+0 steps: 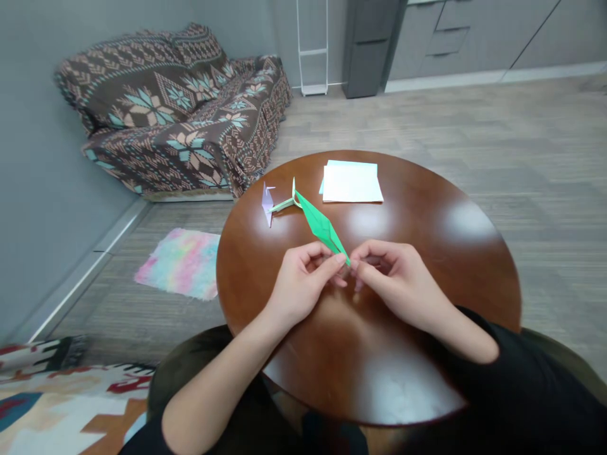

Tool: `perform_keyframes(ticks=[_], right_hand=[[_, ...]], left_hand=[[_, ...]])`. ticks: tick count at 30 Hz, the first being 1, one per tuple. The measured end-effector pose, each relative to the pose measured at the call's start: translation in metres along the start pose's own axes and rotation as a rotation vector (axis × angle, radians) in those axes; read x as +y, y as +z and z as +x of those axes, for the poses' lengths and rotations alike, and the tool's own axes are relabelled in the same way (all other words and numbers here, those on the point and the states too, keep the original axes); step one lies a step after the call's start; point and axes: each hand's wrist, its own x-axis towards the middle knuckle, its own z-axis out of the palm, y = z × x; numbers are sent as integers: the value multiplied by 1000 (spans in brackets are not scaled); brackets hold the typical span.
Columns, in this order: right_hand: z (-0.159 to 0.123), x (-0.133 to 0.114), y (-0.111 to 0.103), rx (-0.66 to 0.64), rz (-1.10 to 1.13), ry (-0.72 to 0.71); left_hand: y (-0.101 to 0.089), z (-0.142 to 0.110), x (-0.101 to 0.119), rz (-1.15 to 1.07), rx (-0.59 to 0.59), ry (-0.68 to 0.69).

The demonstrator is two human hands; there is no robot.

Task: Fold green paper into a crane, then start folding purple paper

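A long, pointed piece of folded green paper (318, 225) slants above the table, its lower tip between my hands. My left hand (308, 275) pinches it near that tip with thumb and fingers. At the very end of the tip, the thumb and fingertips of my right hand (391, 272) are pressed together. Beyond the green paper stands a pale green folded paper crane (287, 203), partly hidden behind it. Left of that is a lilac paper crane (267, 203).
A stack of white and light blue paper sheets (353, 183) lies at the far side of the round brown table (455, 272). Past the table are a patterned sofa (190, 126) and a fluffy pastel mat (183, 262) on the floor.
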Motion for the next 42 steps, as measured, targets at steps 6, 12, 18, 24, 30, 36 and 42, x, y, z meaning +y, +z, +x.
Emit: perform_keyframes(ticks=[6, 12, 18, 24, 30, 36, 42], right_hand=[[1, -1, 0, -28, 65, 30], [0, -1, 2, -24, 105, 68], [0, -3, 3, -13, 110, 88], [-1, -2, 1, 14, 60, 113], [3, 1, -2, 81, 166, 69], [8, 5, -4, 68, 382, 45], [8, 11, -4, 84, 400, -2]], left_hand=[[1, -1, 2, 19, -5, -1], [2, -3, 5, 88, 5, 1], [7, -5, 8, 160, 33, -5], [-1, 0, 4, 128, 133, 33], [-4, 0, 5, 97, -42, -31], [-1, -6, 13, 167, -356, -171], [5, -4, 10, 128, -148, -82]])
